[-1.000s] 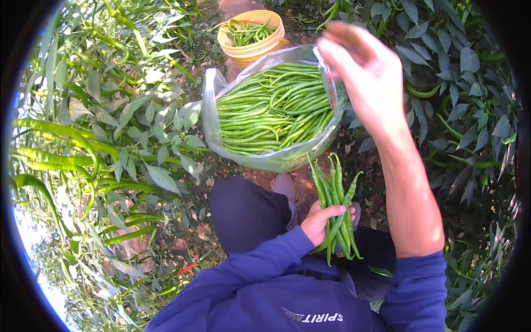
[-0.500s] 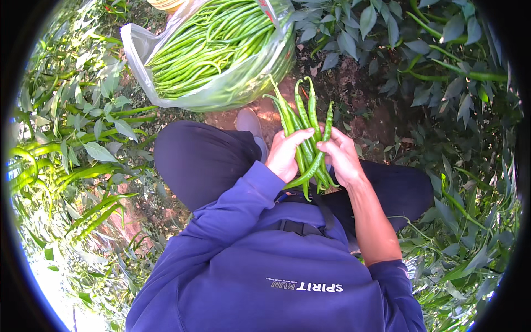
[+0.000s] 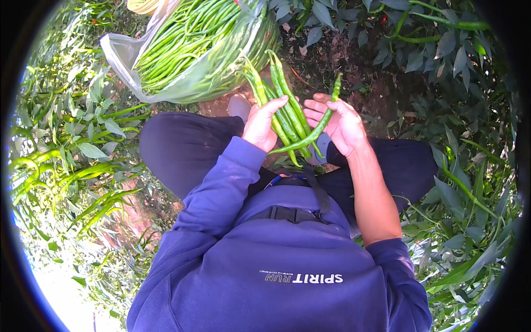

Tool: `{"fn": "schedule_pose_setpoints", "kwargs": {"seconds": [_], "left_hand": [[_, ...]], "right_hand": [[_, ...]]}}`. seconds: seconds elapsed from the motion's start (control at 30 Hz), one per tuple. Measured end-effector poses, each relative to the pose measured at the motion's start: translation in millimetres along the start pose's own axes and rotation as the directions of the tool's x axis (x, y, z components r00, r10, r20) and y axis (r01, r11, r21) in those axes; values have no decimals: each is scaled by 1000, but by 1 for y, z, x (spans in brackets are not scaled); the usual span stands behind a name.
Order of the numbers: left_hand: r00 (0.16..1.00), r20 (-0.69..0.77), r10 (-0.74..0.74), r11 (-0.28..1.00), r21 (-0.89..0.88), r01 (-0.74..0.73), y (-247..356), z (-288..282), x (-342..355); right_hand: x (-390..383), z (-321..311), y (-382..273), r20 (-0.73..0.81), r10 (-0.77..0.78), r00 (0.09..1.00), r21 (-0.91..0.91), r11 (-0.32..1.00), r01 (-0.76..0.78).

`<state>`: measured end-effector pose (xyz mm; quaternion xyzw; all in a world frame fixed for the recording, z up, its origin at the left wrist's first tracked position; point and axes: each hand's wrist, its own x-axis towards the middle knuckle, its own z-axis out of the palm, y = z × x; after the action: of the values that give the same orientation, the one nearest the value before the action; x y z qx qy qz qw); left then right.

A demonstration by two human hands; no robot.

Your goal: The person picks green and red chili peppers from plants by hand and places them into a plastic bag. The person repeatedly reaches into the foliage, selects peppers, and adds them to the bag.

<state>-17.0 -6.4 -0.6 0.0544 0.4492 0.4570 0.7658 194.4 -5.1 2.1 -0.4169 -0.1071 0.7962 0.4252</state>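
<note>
A small bunch of long green chili peppers is gripped in my left hand, the thumb lying across them. My right hand pinches one single curved green chili pepper between thumb and fingers. That pepper's lower end crosses in front of the bunch, while its upper end points up past my fingertips. Beyond my left hand stands a clear plastic bag, its mouth spread wide. Heaped inside it are many long green chili peppers.
Leafy pepper plants with hanging green peppers line the left side. More dark-leaved plants crowd the right. My bent knees frame the work. Bare brown soil shows between the rows. A yellowish object sits behind the bag.
My hands have moved apart. The left one, with the bunch, has shifted left and up toward the bag; the right one has drawn the single pepper away from the bunch.
</note>
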Motion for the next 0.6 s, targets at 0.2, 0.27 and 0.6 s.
{"fn": "schedule_pose_setpoints", "kwargs": {"seconds": [0.2,0.27,0.6], "left_hand": [[997,42,69,997,37,-70,6,-2,-1],[997,47,67,997,37,-69,6,0,-2],[995,93,-25,990,137,13,-16,2,-7]], "right_hand": [[-10,-11,-34,-24,-80,996,121,989,83],[-16,-4,-43,-94,-91,991,60,993,97],[-8,26,12,75,-54,996,-579,811,88]]}}
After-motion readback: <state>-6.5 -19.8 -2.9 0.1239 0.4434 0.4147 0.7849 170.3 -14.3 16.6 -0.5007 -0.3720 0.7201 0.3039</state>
